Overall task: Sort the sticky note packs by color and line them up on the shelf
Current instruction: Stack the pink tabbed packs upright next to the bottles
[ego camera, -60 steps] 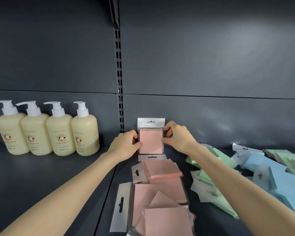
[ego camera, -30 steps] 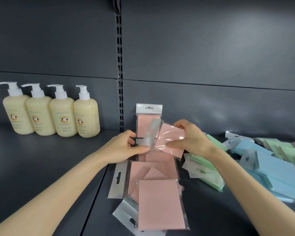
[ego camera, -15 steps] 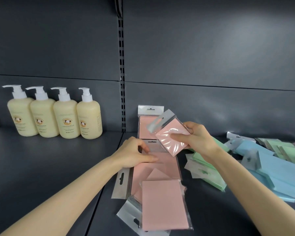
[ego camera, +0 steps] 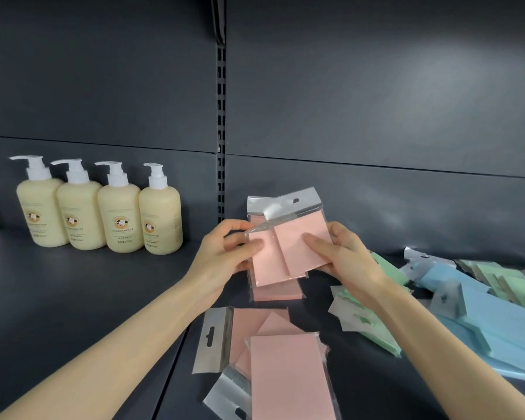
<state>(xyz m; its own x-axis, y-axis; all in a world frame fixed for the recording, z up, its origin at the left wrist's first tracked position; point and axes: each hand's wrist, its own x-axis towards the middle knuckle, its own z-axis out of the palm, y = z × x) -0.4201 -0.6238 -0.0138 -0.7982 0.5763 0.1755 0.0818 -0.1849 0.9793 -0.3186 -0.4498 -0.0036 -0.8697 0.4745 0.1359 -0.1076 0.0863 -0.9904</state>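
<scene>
Both hands pinch 2 glossy square pink packs [ego camera: 288,253].

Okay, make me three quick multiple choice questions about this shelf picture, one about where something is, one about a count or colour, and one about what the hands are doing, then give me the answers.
1. Where do the pump bottles stand?
A. left of the hands
B. right of the blue packs
C. on top of the pink packs

2. How many pump bottles are there?
A. two
B. four
C. six

3. What are the left hand and right hand doing?
A. resting flat on the shelf
B. gripping a bottle
C. holding pink packs above the shelf

Answers:
1 A, they line the back wall at the left.
2 B, four white pumps show.
3 C, both hands grip the pink packs' edges.
</scene>
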